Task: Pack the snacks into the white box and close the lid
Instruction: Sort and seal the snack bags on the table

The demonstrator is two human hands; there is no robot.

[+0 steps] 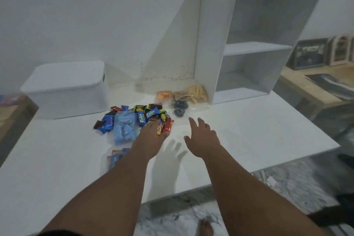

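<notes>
My left hand [151, 134] lies palm down on the near edge of the snack pile [138, 119], because that is where the small pieces are thickest; its fingertips are lost among the wrappers and a red bar [167, 126] and a yellow one [159, 129] lie across its thumb side, so I cannot tell whether I am pinching them or only covering them. My right hand [203, 138] hangs just above the table [268, 130] with the fingers spread and nothing in it, aimed at twelve o'clock toward the clear bag of dark round biscuits [180, 108], which I judge it is meant to gather. The white box [65, 94] sits at ten o'clock from the pile, near it but apart, with its lid [67, 74] on, so none of this can go in until that comes off. The box looks like matte moulded plastic with rounded corners. The wrappers are glossy foil, slippery and crinkled; the blue pouch [123, 126] is soft and translucent; the clear bags of orange and yellow crisps [182, 94] at one o'clock lean by the white shelf unit [249, 48]. More flat packets [115, 157] lie at seven o'clock, beside my left forearm
</notes>
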